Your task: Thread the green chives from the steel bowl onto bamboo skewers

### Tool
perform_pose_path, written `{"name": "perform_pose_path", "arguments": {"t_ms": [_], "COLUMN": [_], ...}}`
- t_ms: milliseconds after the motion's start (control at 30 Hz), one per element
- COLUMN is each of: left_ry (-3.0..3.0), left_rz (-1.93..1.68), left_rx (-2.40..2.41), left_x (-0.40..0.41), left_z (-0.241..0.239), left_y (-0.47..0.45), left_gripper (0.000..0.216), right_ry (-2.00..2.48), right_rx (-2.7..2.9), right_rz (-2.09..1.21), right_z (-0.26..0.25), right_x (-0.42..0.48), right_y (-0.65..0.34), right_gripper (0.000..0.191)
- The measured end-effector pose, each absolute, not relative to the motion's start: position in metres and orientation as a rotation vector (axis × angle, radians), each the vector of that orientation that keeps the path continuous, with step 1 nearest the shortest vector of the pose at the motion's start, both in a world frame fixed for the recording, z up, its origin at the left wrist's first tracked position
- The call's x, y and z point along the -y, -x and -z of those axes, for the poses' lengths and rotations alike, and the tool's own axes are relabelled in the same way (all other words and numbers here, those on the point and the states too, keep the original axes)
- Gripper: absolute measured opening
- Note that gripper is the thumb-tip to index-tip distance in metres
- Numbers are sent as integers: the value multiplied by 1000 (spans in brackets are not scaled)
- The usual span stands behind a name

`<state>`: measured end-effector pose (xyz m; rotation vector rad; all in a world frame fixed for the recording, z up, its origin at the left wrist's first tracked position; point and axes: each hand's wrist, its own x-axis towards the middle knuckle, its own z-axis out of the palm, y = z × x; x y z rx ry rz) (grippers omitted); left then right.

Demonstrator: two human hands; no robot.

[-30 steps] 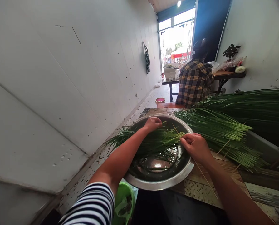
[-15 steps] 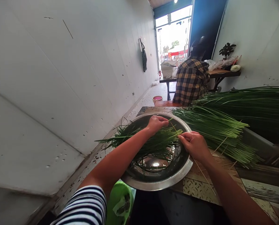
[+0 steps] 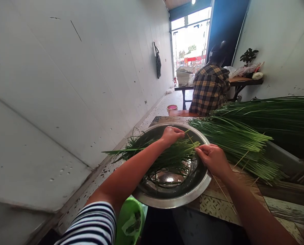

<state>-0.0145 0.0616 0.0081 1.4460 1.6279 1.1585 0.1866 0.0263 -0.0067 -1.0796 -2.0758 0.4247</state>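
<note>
A large steel bowl (image 3: 176, 200) sits on the table in front of me, with a bunch of green chives (image 3: 164, 154) lying across it, tips hanging over its left rim. My left hand (image 3: 171, 134) is closed over the bunch near the bowl's far side. My right hand (image 3: 212, 157) is closed at the cut ends of the chives at the bowl's right rim, and a thin bamboo skewer (image 3: 222, 192) runs beneath that hand. What the right fingers pinch is hidden.
Big heaps of chives (image 3: 243, 139) cover the table on the right. A green bin (image 3: 131, 221) stands below the bowl. A person in a plaid shirt (image 3: 209, 90) sits with their back to me by a far table (image 3: 241, 81). A white wall runs along the left.
My left hand has shifted slightly right along the chive bunch toward the bowl's far rim. The right hand has stayed at the cut ends.
</note>
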Motion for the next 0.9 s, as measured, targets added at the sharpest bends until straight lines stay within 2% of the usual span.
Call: {"name": "perform_pose_path", "arguments": {"t_ms": [700,900], "left_ry": [-1590,-1907], "left_rz": [-1100,-876], "left_rx": [-1688,-1487], "left_x": [-58,-42], "left_z": [-11,-31], "left_y": [9,1], "left_gripper": [26,18], "right_ry": [1102,1094], "right_rx": [2069,2022], "right_rz": [-374,-430], "right_z": [11,14], "right_x": [-31,-33], "right_y": [-188,-186], "right_gripper": [30,32]}}
